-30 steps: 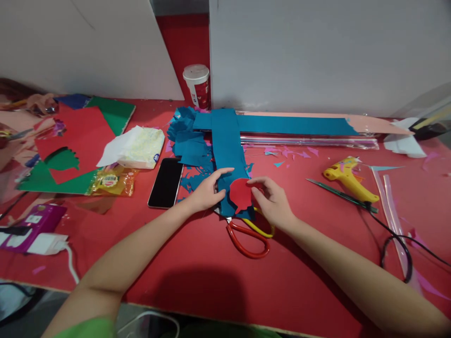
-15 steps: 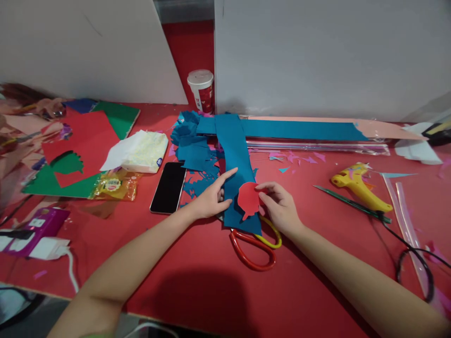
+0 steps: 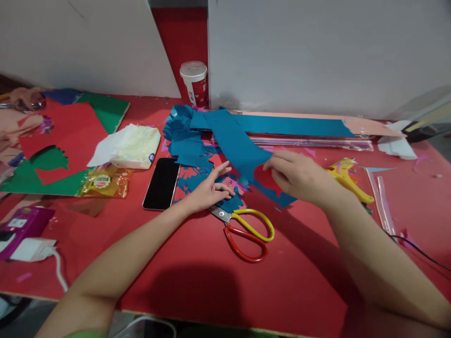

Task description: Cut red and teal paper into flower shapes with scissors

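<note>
Head view: pinches red cutout onto blue paper strip with right hand, fingers together, to hold both aligned above table; pins blue scraps beside scissors with spread left hand.

Our left arm reaches in from the lower left, bare and nearly straight. Our left hand lies palm down with its fingers spread and loosely extended. Our right arm comes in from the lower right, wrist turned inward. Our right hand hovers higher, back upward, fingertips pinched against the thumb.
</note>
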Action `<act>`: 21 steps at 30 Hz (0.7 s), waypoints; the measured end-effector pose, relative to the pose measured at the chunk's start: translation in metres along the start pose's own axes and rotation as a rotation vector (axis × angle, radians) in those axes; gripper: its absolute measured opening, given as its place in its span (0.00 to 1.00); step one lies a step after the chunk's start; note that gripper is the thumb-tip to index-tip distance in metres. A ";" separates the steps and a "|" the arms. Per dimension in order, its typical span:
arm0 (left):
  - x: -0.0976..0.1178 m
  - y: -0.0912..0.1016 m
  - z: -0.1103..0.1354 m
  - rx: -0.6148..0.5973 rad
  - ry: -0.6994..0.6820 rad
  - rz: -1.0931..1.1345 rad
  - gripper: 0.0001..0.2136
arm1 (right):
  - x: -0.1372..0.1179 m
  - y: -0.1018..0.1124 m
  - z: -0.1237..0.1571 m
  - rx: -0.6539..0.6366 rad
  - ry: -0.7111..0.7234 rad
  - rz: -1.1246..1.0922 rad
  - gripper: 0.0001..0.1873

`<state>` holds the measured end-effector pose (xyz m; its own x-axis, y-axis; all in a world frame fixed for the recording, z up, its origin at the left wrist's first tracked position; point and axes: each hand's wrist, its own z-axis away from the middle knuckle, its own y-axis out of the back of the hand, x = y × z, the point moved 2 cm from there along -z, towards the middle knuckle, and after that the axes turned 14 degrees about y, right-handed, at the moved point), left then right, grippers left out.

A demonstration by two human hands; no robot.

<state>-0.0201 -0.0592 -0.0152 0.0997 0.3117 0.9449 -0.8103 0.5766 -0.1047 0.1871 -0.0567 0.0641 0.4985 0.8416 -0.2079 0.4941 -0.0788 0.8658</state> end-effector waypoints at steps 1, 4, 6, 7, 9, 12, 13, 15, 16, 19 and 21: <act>0.000 0.000 -0.001 0.002 0.002 0.012 0.33 | 0.002 0.007 -0.002 -0.025 0.014 0.069 0.10; -0.001 0.000 -0.002 0.009 0.020 0.034 0.32 | 0.003 0.018 -0.007 -0.111 0.077 0.183 0.11; -0.002 0.000 -0.002 0.007 0.032 0.037 0.31 | 0.001 0.020 -0.008 -0.142 0.111 0.229 0.10; -0.002 0.000 -0.002 0.009 0.035 0.037 0.30 | -0.001 0.020 -0.009 -0.144 0.121 0.255 0.10; -0.003 0.000 -0.002 0.013 0.042 0.034 0.26 | -0.006 0.020 -0.009 -0.149 0.139 0.279 0.11; -0.005 0.002 -0.003 0.005 0.056 0.046 0.21 | -0.012 0.022 -0.012 -0.170 0.130 0.159 0.11; -0.007 0.002 -0.004 0.000 0.064 0.047 0.19 | -0.013 0.024 -0.013 -0.158 0.105 0.090 0.11; -0.009 0.003 -0.005 -0.007 0.089 0.034 0.17 | -0.013 0.029 -0.015 -0.117 0.046 -0.005 0.11; -0.009 0.003 -0.006 -0.009 0.104 0.021 0.16 | -0.012 0.033 -0.016 -0.083 0.009 -0.020 0.11; -0.009 0.003 -0.006 -0.015 0.114 0.012 0.13 | -0.008 0.039 -0.016 0.002 -0.158 -0.121 0.10; -0.007 0.002 -0.005 -0.028 0.077 0.034 0.08 | -0.006 0.038 -0.015 0.124 -0.302 -0.269 0.11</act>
<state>-0.0196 -0.0564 -0.0231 0.1179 0.3878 0.9142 -0.7974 0.5857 -0.1457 0.1923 -0.0566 0.1050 0.5168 0.6483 -0.5592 0.7079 0.0437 0.7049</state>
